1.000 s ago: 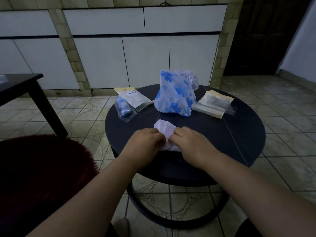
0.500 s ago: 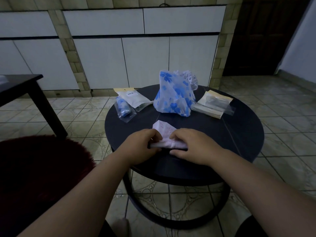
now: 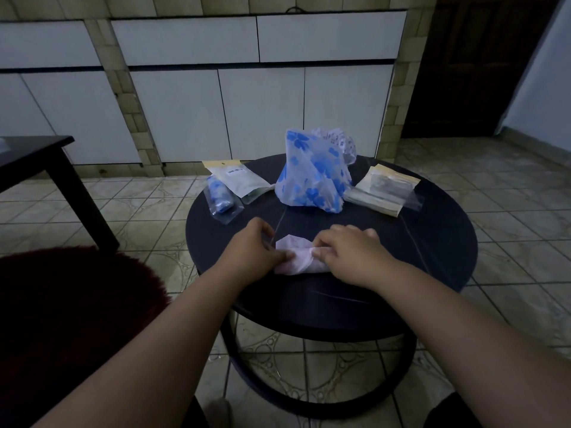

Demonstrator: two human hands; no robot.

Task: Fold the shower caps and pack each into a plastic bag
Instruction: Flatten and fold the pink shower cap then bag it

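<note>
Both the left hand and right hand pinch the pale shower cap, seemingly mid-fold in dim light; next, a plastic bag from the far-right stack.

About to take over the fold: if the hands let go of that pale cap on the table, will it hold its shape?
Probably not. The pale shower cap looks like thin, crinkled film, so it is likely floppy and may spring open. It seems very light and could slide on the smooth dark table. Both the left hand and right hand pinch it.
</note>
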